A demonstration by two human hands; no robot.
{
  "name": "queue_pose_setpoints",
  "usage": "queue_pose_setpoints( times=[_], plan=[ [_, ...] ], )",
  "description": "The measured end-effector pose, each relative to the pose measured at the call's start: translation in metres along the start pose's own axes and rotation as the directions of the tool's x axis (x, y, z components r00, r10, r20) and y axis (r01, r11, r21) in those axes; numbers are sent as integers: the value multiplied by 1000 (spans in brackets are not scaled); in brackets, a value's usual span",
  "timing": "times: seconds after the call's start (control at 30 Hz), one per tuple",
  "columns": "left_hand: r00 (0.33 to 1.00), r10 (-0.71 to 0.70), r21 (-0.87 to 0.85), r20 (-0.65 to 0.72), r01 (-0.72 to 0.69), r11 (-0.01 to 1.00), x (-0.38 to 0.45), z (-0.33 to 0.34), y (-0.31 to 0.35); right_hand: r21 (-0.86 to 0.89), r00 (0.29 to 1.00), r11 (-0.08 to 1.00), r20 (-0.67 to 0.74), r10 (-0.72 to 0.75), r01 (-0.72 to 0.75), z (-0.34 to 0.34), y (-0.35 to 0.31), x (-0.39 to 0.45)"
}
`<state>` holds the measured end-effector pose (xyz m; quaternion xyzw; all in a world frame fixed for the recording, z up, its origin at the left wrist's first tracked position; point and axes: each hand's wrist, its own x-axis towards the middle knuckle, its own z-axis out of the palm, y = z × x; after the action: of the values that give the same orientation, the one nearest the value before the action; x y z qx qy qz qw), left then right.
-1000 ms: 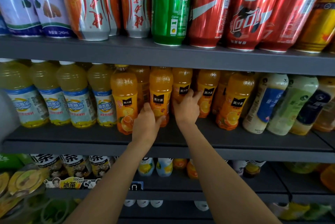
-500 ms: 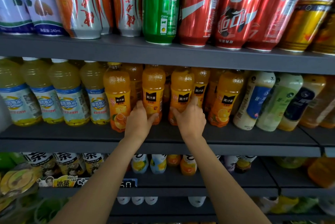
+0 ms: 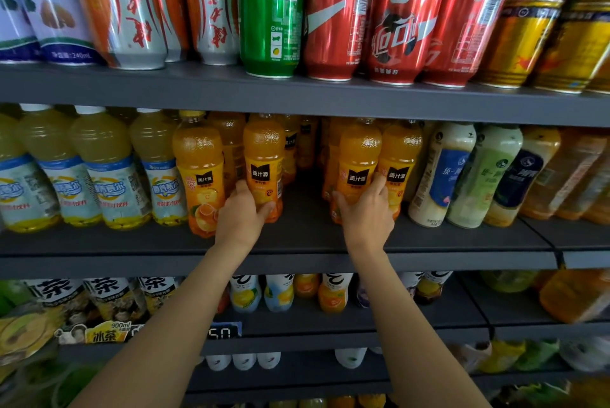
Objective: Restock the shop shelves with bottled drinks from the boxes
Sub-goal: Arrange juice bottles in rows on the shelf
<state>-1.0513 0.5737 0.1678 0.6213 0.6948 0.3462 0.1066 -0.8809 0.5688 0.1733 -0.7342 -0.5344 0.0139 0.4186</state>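
Curled around the lower half of one orange juice bottle (image 3: 264,166), my left hand (image 3: 242,216) grips it at the shelf front, while my right hand (image 3: 366,213) wraps its fingers about a second orange bottle (image 3: 358,170) just beside another of the same kind, both standing upright on the middle shelf (image 3: 297,236) with a bare gap between them. I judge this to be the facing-up step, lining the row. Next I would need to slide the bottles together without tipping the pale yellow bottles (image 3: 109,170) on the left or the milky ones (image 3: 442,173) on the right.
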Motion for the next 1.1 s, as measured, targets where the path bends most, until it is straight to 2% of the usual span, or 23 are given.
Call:
queue_pose_setpoints(
  times=[0.3,0.4,0.47,0.53,0.6,0.67,0.73,0.83,0.93,1.0,1.07,1.1],
  plan=[
    [1000,12,18,-14,-11,1000,0,1,-2,-33,1000,999,29,-2,3,4,9,-7],
    [1000,16,20,-17,-16,1000,0,1,-2,-17,1000,1000,-5,-3,3,7,11,-13],
    [1000,18,26,-23,-17,1000,0,1,-2,29,994,996,-77,-81,84,10,5,-19],
    [999,18,27,-30,-17,999,0,1,-3,52,948,960,-177,-263,276,14,-4,-26],
    [999,15,30,-38,-14,999,0,1,-2,59,900,916,-220,-377,398,19,-13,-29],
    [999,14,28,-49,-13,1000,-1,1,-2,195,919,899,-134,-372,392,27,-22,-26],
    [998,33,-5,-58,-34,999,-4,0,-2,354,925,880,92,-368,315,36,-33,-22],
    [994,66,-14,-83,-68,998,-14,-4,-4,560,839,822,394,-376,105,40,-49,-13],
    [982,130,2,-137,-130,991,-26,-9,-5,648,785,758,430,-446,76,41,-51,-9],
    [969,148,-10,-199,-152,988,-31,-15,-6,687,720,725,478,-502,49,41,-47,-9],
    [966,112,6,-235,-114,993,-33,-23,-6,751,649,649,555,-520,-123,36,-45,-8],
    [966,97,21,-238,-94,995,-34,-25,-7,779,675,587,557,-485,-221,34,-45,-6]
  ],
)
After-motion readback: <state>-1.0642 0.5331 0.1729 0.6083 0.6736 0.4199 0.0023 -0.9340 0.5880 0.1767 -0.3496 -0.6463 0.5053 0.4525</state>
